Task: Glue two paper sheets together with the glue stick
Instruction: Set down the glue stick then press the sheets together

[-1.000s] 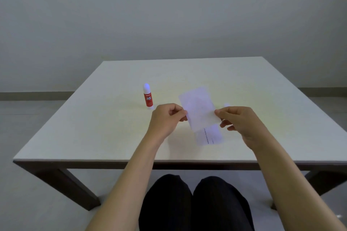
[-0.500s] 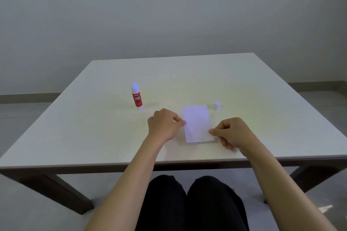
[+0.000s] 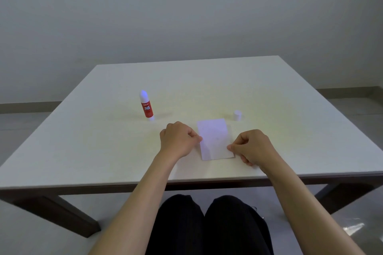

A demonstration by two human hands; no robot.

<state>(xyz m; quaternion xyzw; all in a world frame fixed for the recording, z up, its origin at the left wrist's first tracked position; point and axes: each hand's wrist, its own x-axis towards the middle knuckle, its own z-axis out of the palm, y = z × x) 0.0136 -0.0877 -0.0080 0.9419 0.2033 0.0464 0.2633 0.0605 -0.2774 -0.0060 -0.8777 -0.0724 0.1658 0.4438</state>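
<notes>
A small white paper sheet (image 3: 214, 137) lies flat on the white table (image 3: 103, 151), covering the second sheet beneath it so only one rectangle shows. My left hand (image 3: 178, 141) pinches its left edge with curled fingers. On the sheet's right edge, near the lower corner, my right hand (image 3: 251, 146) pinches with fingertips. The red glue stick (image 3: 146, 105) stands upright and uncapped, left of and beyond my left hand. Its white cap (image 3: 237, 115) stands just past the sheet's far right corner.
The table's near edge (image 3: 186, 181) runs just below my wrists, with my dark-trousered knees (image 3: 207, 223) under it. A grey wall rises behind the table.
The sheet I held raised and tilted has come down flat onto the lower sheet, hiding its printed line. Both hands dropped to the table with it and still pinch its edges.
</notes>
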